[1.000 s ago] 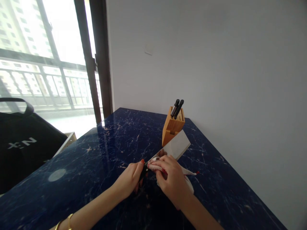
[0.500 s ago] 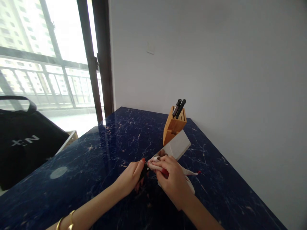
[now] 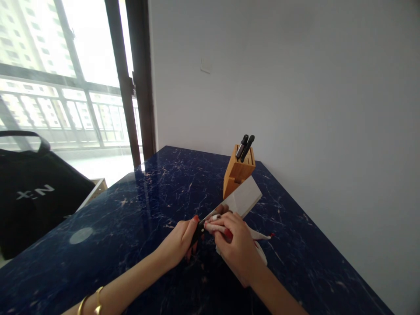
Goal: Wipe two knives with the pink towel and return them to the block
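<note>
My left hand (image 3: 180,238) is wrapped round the black handle of a cleaver (image 3: 244,197). The broad steel blade points away to the upper right, in front of the knife block (image 3: 231,177). In my right hand (image 3: 234,243) is a bunched white and red cloth (image 3: 259,235), pressed to the blade close to the handle. Loose ends of the cloth hang out to the right, below my hand. My right palm hides part of the cloth and the lower blade.
Two black-handled knives (image 3: 244,148) stand in the wooden block. The dark blue marbled table (image 3: 170,183) runs up to a grey wall. A black bag (image 3: 36,192) is at the left, by the window. A pale round spot (image 3: 81,236) marks the tabletop.
My right hand and the cloth have shifted very slightly to the right along the blade. The left hand keeps its grip on the cleaver, nearly unmoved.
</note>
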Available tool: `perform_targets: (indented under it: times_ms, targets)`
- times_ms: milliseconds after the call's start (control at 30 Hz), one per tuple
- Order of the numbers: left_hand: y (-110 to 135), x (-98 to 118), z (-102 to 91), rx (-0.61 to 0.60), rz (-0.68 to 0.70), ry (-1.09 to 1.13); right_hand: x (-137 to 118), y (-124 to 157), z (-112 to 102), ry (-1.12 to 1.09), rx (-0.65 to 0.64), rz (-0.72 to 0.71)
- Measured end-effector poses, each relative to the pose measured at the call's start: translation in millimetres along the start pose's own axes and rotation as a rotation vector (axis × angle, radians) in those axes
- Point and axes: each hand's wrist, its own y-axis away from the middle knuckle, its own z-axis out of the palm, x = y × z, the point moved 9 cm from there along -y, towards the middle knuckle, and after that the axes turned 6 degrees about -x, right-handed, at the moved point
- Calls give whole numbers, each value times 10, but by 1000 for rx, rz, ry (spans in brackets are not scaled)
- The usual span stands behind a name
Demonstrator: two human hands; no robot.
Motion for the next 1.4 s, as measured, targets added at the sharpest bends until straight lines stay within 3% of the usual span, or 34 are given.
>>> perform_targets:
  times_ms: [300,533,767,933,1133,1400]
  targets:
    - [-33,-47,-32,35,-7,74,-83,-14,50,30,-4,-85]
    - [-48,-73,5,-4,-6,86,14,14,0,68,29,-19]
    - [-8,-38,-23,28,2,88,-133,4,26,15,39,-81]
    - [-14,-83,9,10,-42,158,-14,-5,13,72,2,1]
    - [5,-18,-9,37,-31,82,-120,-10,42,11,-21,-64]
    - [35,54,21,-13,-37,35,-117,37,39,46,-18,-64]
